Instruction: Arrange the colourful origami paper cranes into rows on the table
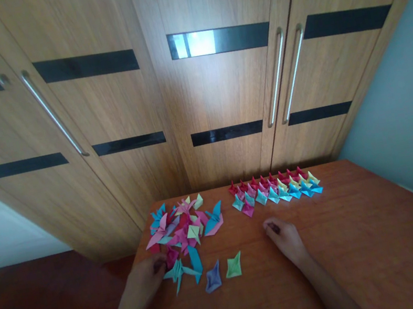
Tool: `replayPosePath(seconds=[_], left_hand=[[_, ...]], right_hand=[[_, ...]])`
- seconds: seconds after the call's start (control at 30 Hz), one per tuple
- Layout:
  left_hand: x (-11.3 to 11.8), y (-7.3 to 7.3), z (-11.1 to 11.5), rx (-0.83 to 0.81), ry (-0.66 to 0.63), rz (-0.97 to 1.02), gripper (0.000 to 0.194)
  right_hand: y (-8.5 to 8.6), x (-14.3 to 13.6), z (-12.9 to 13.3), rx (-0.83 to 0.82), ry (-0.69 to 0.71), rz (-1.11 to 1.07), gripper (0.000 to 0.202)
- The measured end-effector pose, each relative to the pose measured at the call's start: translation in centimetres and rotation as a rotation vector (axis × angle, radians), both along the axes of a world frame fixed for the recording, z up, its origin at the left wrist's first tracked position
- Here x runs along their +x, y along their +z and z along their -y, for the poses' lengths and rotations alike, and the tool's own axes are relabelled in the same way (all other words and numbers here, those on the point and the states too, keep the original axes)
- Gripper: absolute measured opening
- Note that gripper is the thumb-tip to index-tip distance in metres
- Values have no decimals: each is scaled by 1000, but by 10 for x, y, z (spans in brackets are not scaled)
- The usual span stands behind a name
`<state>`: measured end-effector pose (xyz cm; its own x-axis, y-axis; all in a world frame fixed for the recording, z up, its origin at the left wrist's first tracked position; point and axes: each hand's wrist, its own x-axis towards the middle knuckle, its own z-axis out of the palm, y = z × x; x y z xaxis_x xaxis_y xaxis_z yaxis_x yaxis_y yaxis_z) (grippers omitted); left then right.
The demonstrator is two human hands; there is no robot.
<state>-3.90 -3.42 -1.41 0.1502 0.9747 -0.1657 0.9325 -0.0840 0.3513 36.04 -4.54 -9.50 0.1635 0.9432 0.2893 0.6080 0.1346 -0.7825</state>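
Observation:
At the left edge of a loose pile of origami cranes [182, 230], my left hand [150, 276] has its fingers closed on a magenta origami piece [172, 256]. A teal origami crane [179, 272] lies right beside those fingers, with a blue folded paper [195, 260] behind it. My right hand [285, 239] rests on the table with fingers curled in and nothing visible in them. Between the hands lie a purple origami piece [212, 277] and a green origami piece [233, 265]. In front of my right hand, a magenta folded piece [247, 209] sits before the rows.
Neat rows of small folded paper pieces [273, 194], in red, pink, yellow and blue, stand at the back of the wooden table [356, 234]. A wooden wardrobe [215, 94] with metal handles rises behind it. The table's left edge is close to my left hand.

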Motion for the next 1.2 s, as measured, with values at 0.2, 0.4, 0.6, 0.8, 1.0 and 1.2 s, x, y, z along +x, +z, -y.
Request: replayPosePath(seconds=[0.2,0.4,0.6,0.8,1.0,1.2], left_hand=[[8,6,1,25,62,9,37],[11,9,-10,-6,56,-27,36],[9,9,-18,-18,20,-55,32],[9,6,-16,-71,17,-4,24],[5,4,-14,-44,-48,2,17],[10,8,-10,-29,31,21,25]], right_hand=[[0,0,0,-21,12,14,25],[1,0,0,3,3,18,25],[0,-1,-1,-2,4,21,25],[0,0,0,7,5,9,22],[2,-1,0,8,11,34,22],[1,-1,0,-15,10,25,23]])
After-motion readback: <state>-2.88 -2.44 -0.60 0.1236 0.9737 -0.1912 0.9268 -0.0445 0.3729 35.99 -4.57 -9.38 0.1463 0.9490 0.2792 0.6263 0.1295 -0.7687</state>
